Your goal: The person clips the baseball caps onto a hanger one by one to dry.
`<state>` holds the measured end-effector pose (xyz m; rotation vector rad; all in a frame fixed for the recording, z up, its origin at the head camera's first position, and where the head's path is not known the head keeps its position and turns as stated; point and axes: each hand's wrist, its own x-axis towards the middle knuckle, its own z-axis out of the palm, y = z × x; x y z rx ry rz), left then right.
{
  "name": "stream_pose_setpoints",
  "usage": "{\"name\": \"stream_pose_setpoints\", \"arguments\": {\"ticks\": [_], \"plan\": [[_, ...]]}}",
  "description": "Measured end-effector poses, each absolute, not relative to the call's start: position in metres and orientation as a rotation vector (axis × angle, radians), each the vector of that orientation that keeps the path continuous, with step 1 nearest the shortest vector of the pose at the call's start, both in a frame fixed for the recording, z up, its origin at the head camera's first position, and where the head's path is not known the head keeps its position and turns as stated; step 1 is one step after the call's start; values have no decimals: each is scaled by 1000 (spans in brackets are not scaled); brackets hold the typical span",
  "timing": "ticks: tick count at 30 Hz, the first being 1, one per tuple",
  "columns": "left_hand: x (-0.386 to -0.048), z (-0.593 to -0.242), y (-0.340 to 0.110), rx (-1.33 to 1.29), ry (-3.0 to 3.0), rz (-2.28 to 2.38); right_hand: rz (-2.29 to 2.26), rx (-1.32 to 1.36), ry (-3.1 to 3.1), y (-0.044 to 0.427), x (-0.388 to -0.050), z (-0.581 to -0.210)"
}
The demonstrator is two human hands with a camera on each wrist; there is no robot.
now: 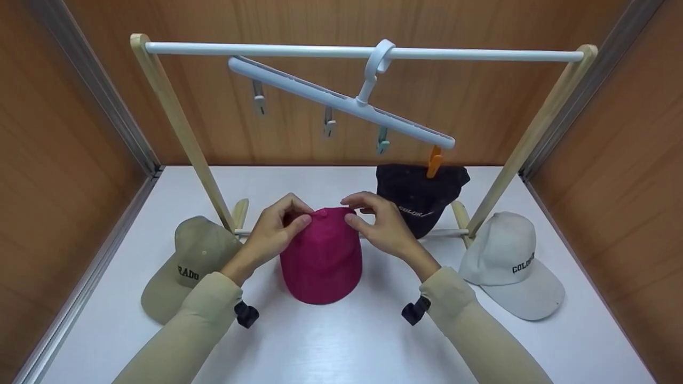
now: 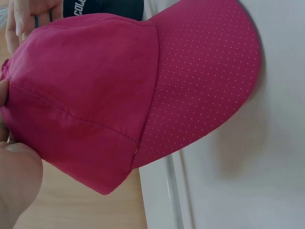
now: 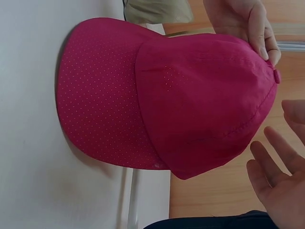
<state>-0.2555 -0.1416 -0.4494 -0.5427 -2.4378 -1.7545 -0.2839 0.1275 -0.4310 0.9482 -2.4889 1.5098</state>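
Wood-grain panels box in a white surface on the left, right and back, with a drying-rack type stand across the rear half of it: wooden legs, white rod up top. So the pink cap is being held up around the middle of the surface, brim towards the front edge, crown up. Can't tell if the brim actually touches down or floats a bit.

Left hand has the top of the crown pinched between thumb and fingers, right beside the little button. Right hand is at the other side of the crown, fingers apart and loosely bent; the right wrist cam shows a gap between it and the fabric, so it's not gripping anything. Both arms have beige sleeves.

Above them a pale hanger hooks over the rod, tilted down to the right. An orange clip at its low end holds a dark cap, dangling towards the back edge, right of centre. Three other clips hang along it too. Khaki cap sits near the left edge, light grey cap near the right edge.
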Motion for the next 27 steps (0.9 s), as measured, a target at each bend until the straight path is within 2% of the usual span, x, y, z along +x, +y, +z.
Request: {"name": "stream_pose_setpoints", "arguments": {"ticks": [15, 27], "plan": [[-253, -441, -138, -622, -2465, -1736, 1477, 1120, -2523, 126, -292, -436], [-255, -441, -138, -635, -2454, -1719, 1543, 1132, -2457, 127, -290, -435]]}}
